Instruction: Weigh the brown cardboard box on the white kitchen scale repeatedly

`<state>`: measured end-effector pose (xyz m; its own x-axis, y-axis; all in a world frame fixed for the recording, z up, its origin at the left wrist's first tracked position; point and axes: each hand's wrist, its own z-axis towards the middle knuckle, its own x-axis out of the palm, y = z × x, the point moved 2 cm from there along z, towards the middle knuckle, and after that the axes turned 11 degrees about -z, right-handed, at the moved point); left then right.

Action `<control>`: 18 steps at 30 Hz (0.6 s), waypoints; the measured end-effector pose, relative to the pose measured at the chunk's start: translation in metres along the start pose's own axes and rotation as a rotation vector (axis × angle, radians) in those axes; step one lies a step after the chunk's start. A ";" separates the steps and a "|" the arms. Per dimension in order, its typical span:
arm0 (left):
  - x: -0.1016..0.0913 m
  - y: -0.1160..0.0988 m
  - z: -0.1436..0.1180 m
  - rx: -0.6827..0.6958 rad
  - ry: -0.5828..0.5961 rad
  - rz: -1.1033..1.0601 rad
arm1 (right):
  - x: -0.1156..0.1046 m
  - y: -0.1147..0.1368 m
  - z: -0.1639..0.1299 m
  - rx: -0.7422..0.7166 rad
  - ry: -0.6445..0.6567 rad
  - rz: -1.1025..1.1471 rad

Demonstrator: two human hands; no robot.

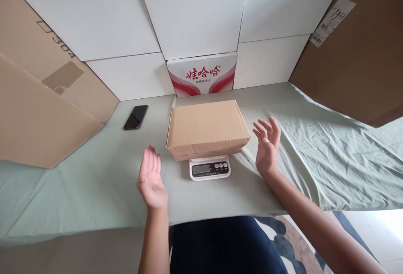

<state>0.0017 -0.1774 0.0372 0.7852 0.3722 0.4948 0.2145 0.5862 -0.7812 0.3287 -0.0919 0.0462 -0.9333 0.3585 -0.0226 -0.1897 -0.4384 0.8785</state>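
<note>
A closed brown cardboard box (208, 129) sits flat on a small white kitchen scale (210, 167), midway between the two hands and just beyond their fingertips. It overhangs the scale on every side, so only the scale's display edge shows. The box looks stiff, flat-sided and probably light; its plain card should give dry, sure purchase. Its short left and right ends are the natural places to take hold, one palm to each. The left hand (151, 180) hovers just off the near left corner, fingers (152, 160) straight and pressed together, holding nothing. The right hand (267, 146) hovers beside the right end, fingers (267, 127) loosely spread, also empty. Past the left fingers lies a black phone (136, 117) on the green-sheeted tabletop (94, 190). Behind the box stands a red-and-white carton (202, 74).
</note>
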 end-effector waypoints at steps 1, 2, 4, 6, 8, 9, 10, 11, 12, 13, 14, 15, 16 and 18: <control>0.000 0.000 0.000 -0.011 0.003 -0.002 | 0.000 0.000 0.001 0.016 0.006 -0.002; 0.000 0.001 0.000 -0.020 0.009 0.000 | 0.000 -0.001 0.002 0.026 0.023 -0.014; 0.001 0.001 -0.001 -0.034 0.017 0.016 | 0.001 -0.002 0.001 0.026 0.067 -0.059; 0.001 0.002 -0.002 -0.040 0.019 0.035 | 0.002 -0.003 -0.001 0.010 0.094 -0.101; 0.002 0.002 -0.003 -0.043 0.018 0.048 | 0.003 -0.004 -0.002 -0.003 0.104 -0.116; 0.002 0.002 -0.003 -0.045 0.020 0.049 | 0.003 -0.005 -0.002 -0.007 0.106 -0.117; 0.002 0.002 -0.003 -0.045 0.022 0.046 | 0.003 -0.006 -0.002 -0.008 0.110 -0.116; 0.002 0.002 -0.003 -0.044 0.025 0.038 | 0.003 -0.007 -0.002 -0.007 0.114 -0.115; 0.001 0.003 -0.003 -0.044 0.030 0.027 | 0.003 -0.007 -0.002 -0.005 0.120 -0.113; 0.001 0.003 -0.003 -0.044 0.036 0.014 | 0.003 -0.008 -0.002 -0.003 0.126 -0.112; 0.001 0.003 -0.003 -0.045 0.042 0.003 | 0.004 -0.008 -0.002 0.001 0.133 -0.109; 0.001 0.004 -0.003 -0.048 0.049 -0.005 | 0.004 -0.009 -0.003 0.005 0.142 -0.104; 0.001 0.004 -0.003 -0.050 0.056 -0.009 | 0.005 -0.009 -0.003 0.011 0.149 -0.096; 0.002 0.005 -0.004 -0.052 0.064 -0.004 | 0.006 -0.009 -0.005 0.025 0.158 -0.071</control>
<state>0.0061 -0.1766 0.0330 0.8194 0.3218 0.4743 0.2467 0.5489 -0.7987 0.3237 -0.0899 0.0363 -0.9545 0.2530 -0.1581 -0.2511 -0.3950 0.8837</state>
